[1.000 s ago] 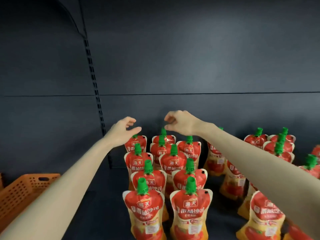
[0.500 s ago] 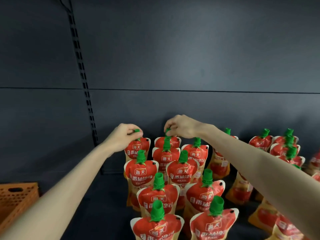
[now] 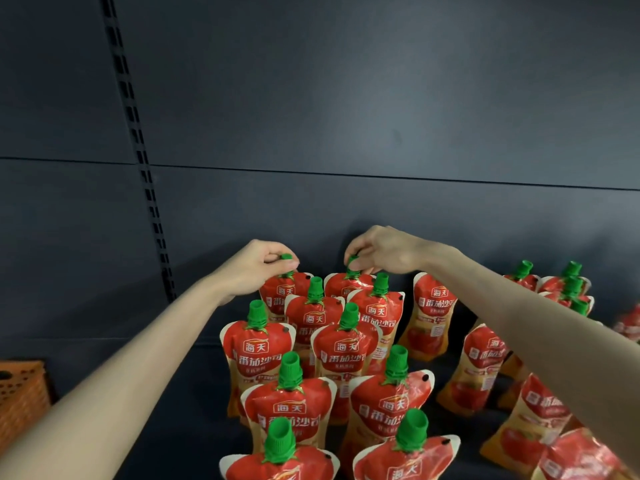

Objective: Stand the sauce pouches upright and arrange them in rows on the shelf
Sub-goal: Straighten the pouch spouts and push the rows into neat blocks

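Head view: left hand [image 3: 254, 268] and right hand [image 3: 384, 251] each pinch a stiff cap [image 3: 286, 257]; soft pouches [image 3: 284, 293] below probably flop.

Glossy foil-like pouches [image 3: 258, 351], ribbed green plastic caps [image 3: 257, 311]; matt dark shelf panel [image 3: 346, 98]; perforated orange plastic basket [image 3: 20, 393].

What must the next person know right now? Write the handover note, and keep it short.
Left hand pinches the green cap of the rear-left pouch. Right hand pinches the cap of the rear pouch beside it. Both pouches stand at the back of the shelf.
Done: two rows of upright pouches run from there toward the camera.
Left: the pouches on the right stand unevenly and some appear to lean.
An orange basket sits far left.
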Available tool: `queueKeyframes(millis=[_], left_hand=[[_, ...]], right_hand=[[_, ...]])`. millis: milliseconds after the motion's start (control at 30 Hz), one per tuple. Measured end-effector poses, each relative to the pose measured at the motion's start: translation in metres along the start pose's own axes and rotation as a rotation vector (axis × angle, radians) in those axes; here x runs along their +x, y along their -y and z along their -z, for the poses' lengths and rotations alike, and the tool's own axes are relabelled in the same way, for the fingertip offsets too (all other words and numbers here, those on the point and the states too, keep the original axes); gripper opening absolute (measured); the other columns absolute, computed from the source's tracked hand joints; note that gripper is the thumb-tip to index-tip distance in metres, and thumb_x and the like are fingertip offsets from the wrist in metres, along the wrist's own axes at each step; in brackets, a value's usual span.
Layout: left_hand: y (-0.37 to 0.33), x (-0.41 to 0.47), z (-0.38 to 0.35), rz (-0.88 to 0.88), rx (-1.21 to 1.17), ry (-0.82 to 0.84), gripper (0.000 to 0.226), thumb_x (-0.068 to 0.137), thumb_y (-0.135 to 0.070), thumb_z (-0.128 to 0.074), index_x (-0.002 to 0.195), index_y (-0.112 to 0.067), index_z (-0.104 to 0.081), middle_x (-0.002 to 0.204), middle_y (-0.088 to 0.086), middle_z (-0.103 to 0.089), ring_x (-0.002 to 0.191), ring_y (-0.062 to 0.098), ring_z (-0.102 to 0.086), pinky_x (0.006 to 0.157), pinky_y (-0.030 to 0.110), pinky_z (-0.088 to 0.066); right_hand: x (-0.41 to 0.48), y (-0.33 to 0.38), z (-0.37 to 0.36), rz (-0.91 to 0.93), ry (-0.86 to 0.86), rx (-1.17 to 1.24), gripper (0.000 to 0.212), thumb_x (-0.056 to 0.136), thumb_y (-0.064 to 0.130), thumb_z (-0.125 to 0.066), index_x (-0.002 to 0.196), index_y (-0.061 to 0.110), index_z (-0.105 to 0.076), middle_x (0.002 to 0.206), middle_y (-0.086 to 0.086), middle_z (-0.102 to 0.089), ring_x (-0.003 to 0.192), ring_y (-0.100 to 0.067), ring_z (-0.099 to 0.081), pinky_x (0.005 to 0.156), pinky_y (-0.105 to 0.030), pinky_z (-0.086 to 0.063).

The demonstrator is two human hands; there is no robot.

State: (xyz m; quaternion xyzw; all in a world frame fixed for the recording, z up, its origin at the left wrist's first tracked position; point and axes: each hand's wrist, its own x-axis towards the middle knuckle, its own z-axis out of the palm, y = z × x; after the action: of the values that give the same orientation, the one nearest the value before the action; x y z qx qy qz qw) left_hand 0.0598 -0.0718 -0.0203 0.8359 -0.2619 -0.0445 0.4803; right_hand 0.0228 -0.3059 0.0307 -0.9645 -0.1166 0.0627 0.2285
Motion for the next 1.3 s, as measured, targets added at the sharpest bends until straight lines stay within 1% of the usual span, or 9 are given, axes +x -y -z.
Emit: queueKeyframes(millis=[100, 233, 467, 600, 933, 1033, 1133, 1233, 1300], left_hand=[[0.002, -0.001, 0.002, 0.010, -0.018, 0.005, 0.013, 0.090, -0.024, -0.058, 0.097, -0.019, -0.068, 0.093, -0.001, -0.072, 0.088, 0.009, -0.068, 0.081, 0.026, -0.052], [0.005, -0.002, 0.001, 0.000, -0.018, -0.008, 0.013, 0.089, -0.025, -0.060, 0.097, -0.020, -0.069, 0.091, -0.003, -0.073, 0.088, 0.010, -0.068, 0.083, 0.029, -0.053], [0.004, -0.004, 0.002, -0.014, -0.009, 0.006, 0.015, 0.089, -0.024, -0.060, 0.099, -0.019, -0.069, 0.094, -0.001, -0.073, 0.089, 0.010, -0.069, 0.085, 0.031, -0.054], [0.002, -0.005, 0.002, -0.010, -0.004, 0.006, 0.014, 0.089, -0.025, -0.059, 0.099, -0.021, -0.068, 0.095, -0.002, -0.073, 0.090, 0.010, -0.068, 0.086, 0.031, -0.054], [-0.001, -0.007, 0.001, -0.002, 0.020, 0.013, 0.013, 0.091, -0.024, -0.057, 0.100, -0.023, -0.067, 0.097, -0.003, -0.071, 0.094, 0.009, -0.066, 0.089, 0.032, -0.052], [-0.002, -0.009, 0.000, -0.007, 0.021, 0.002, 0.013, 0.091, -0.023, -0.057, 0.100, -0.023, -0.066, 0.098, -0.003, -0.070, 0.094, 0.009, -0.065, 0.089, 0.033, -0.052], [-0.002, -0.009, -0.001, -0.005, 0.022, 0.005, 0.015, 0.091, -0.025, -0.057, 0.103, -0.023, -0.065, 0.103, -0.002, -0.069, 0.098, 0.009, -0.064, 0.090, 0.032, -0.051], [-0.002, -0.009, 0.000, -0.001, 0.031, -0.013, 0.025, 0.089, -0.029, -0.058, 0.112, -0.021, -0.062, 0.111, 0.000, -0.066, 0.105, 0.008, -0.060, 0.094, 0.030, -0.048], [-0.003, -0.009, 0.002, -0.006, 0.044, -0.042, 0.029, 0.089, -0.030, -0.058, 0.116, -0.020, -0.060, 0.113, 0.001, -0.065, 0.106, 0.007, -0.059, 0.095, 0.029, -0.047]], right_hand=[[0.000, 0.003, 0.000, 0.004, 0.016, 0.005, 0.018, 0.090, 0.019, -0.059, 0.103, 0.009, -0.067, 0.097, -0.008, -0.071, 0.089, -0.019, -0.068, 0.089, -0.033, -0.054], [-0.001, 0.005, 0.001, 0.015, 0.017, -0.003, 0.018, 0.091, 0.019, -0.058, 0.104, 0.009, -0.066, 0.099, -0.010, -0.071, 0.092, -0.022, -0.067, 0.089, -0.033, -0.054], [-0.004, 0.005, 0.000, 0.010, 0.007, -0.021, 0.018, 0.091, 0.020, -0.058, 0.104, 0.010, -0.067, 0.099, -0.008, -0.071, 0.093, -0.021, -0.066, 0.090, -0.035, -0.053], [-0.007, 0.007, 0.000, 0.006, 0.014, -0.022, 0.018, 0.091, 0.020, -0.058, 0.105, 0.011, -0.066, 0.100, -0.006, -0.070, 0.092, -0.018, -0.067, 0.088, -0.031, -0.053], [-0.011, 0.010, -0.004, -0.013, -0.008, -0.067, 0.022, 0.092, 0.024, -0.056, 0.111, 0.015, -0.063, 0.101, 0.000, -0.067, 0.087, -0.011, -0.062, 0.086, -0.028, -0.049], [-0.013, 0.010, -0.005, -0.024, -0.009, -0.080, 0.024, 0.093, 0.024, -0.056, 0.115, 0.016, -0.060, 0.105, -0.001, -0.065, 0.090, -0.012, -0.061, 0.086, -0.027, -0.048], [-0.016, 0.010, -0.005, -0.030, -0.014, -0.096, 0.028, 0.093, 0.026, -0.055, 0.119, 0.016, -0.058, 0.109, -0.002, -0.066, 0.090, -0.012, -0.061, 0.086, -0.025, -0.046], [-0.018, 0.011, -0.003, -0.043, -0.029, -0.086, 0.033, 0.092, 0.028, -0.056, 0.123, 0.017, -0.054, 0.113, -0.003, -0.067, 0.094, -0.014, -0.062, 0.086, -0.025, -0.045], [-0.021, 0.011, -0.002, -0.047, -0.047, -0.080, 0.034, 0.091, 0.029, -0.057, 0.123, 0.017, -0.055, 0.113, -0.002, -0.067, 0.093, -0.012, -0.061, 0.085, -0.024, -0.044]])
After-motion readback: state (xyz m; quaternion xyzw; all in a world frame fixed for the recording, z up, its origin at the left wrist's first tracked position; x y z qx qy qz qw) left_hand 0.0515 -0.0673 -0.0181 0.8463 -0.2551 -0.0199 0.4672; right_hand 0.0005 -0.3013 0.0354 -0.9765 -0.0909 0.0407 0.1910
